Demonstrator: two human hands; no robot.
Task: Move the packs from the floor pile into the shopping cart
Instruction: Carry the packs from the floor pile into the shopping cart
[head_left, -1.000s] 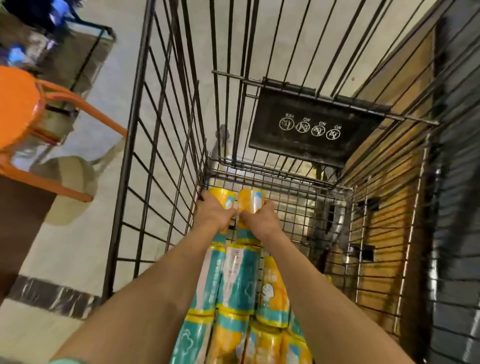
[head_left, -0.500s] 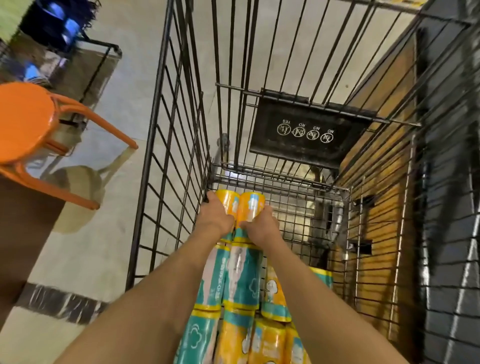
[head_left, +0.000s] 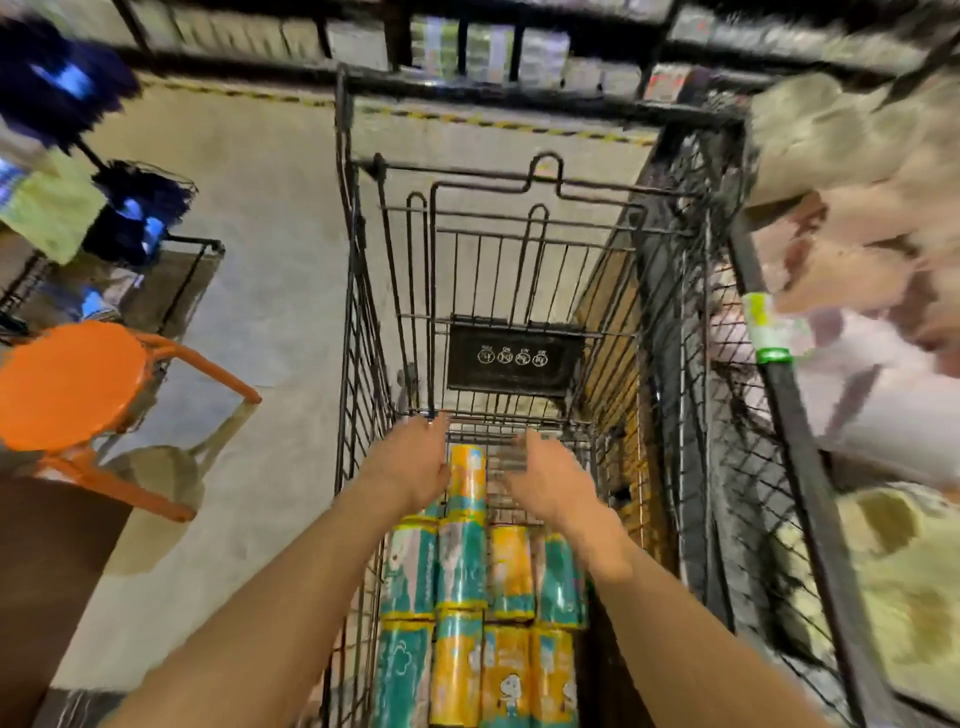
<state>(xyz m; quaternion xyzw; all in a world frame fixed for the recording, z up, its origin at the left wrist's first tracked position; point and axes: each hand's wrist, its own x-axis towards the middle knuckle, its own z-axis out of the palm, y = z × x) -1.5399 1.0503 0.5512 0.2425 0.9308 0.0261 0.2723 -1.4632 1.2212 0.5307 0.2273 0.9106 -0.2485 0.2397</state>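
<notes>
Down on the floor of the black wire shopping cart (head_left: 363, 291), yellow-and-teal plastic-wrapped packs (head_left: 483, 577) are stacked in rows, with the newest yellow-topped pack (head_left: 467, 475) lying at the 12 o'clock end of the stack. A placing step is judged to be closing: the left hand (head_left: 415, 465) is spread loosely at 9 o'clock of that pack and the right hand (head_left: 540, 483) at 3 o'clock, fingers released and nothing grasped (the right fingertips are blurred). Half a second earlier both hands were clenched on the pack's top end; they have since been let go and drawn apart, and the view has been tilted up, so an orange round stool (head_left: 72, 384) sits lower at 9 o'clock. Next, a turn back toward the floor pile, not in view, is called for.
</notes>
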